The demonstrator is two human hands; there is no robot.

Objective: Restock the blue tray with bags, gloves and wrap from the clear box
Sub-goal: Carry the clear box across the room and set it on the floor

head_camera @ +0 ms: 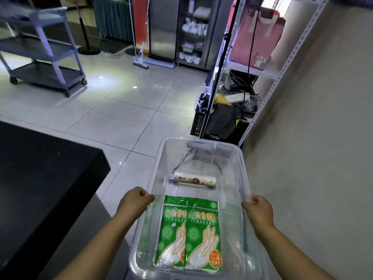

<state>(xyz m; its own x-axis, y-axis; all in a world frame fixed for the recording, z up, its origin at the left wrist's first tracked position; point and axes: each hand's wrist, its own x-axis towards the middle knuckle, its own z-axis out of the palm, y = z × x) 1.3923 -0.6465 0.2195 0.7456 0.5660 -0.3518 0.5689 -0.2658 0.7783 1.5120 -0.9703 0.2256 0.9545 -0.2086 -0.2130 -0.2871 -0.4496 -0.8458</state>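
I hold the clear box (234,154) in front of me above the tiled floor. My left hand (134,201) grips its left rim and my right hand (258,212) grips its right rim. Inside, two green packs of disposable gloves (189,233) lie side by side at the near end. A white roll of wrap (193,180) lies crosswise in the middle of the box. The far end of the box holds nothing I can make out. The blue tray is not in view.
A black counter (40,178) stands close at my left. A beige wall (323,138) runs along the right, with a white metal shelf rack (262,71) full of bags and cables ahead. A grey trolley (46,55) stands far left.
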